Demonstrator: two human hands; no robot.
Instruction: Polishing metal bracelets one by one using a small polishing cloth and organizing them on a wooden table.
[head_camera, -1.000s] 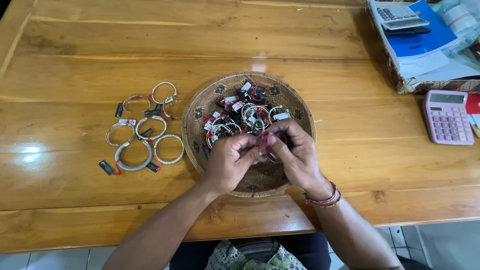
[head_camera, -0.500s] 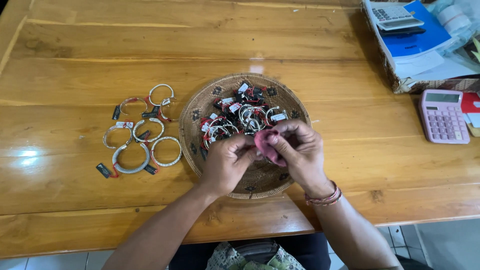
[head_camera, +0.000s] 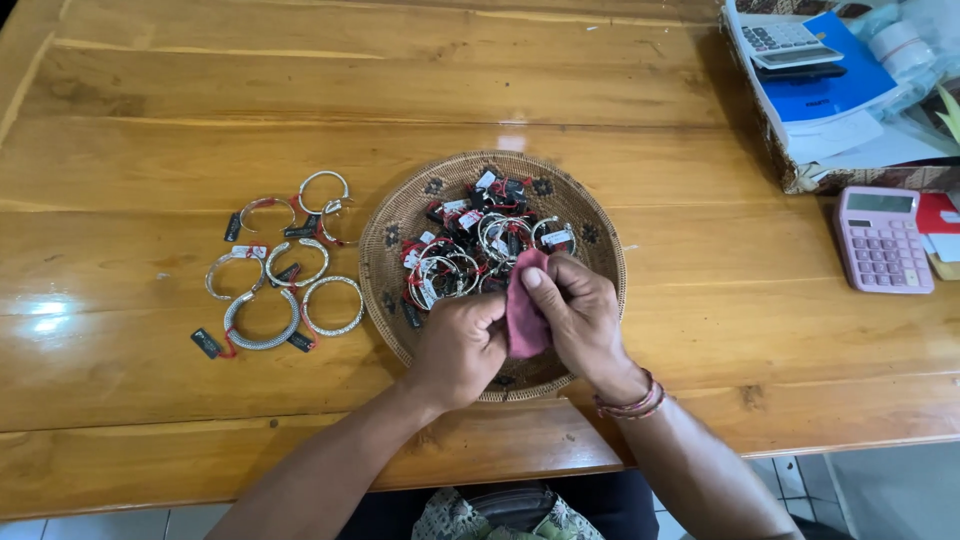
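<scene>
Both hands met over the near side of a round woven tray (head_camera: 395, 225) near the table's (head_camera: 300, 90) near edge: the left hand (head_camera: 458, 345) and right hand (head_camera: 580, 315) had their fingers curled tight on a small pink cloth (head_camera: 524, 315) pinched between them. Tagged silver bangles (head_camera: 480, 245) were heaped in the tray, and more bangles (head_camera: 280, 275) lay spread on the table toward its left edge; a pink calculator (head_camera: 882, 240) sat by the right edge.

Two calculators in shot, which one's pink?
The pink calculator lying flat on the table by the right edge; the other, grey-white calculator, sits on papers in the box at top right.
</scene>
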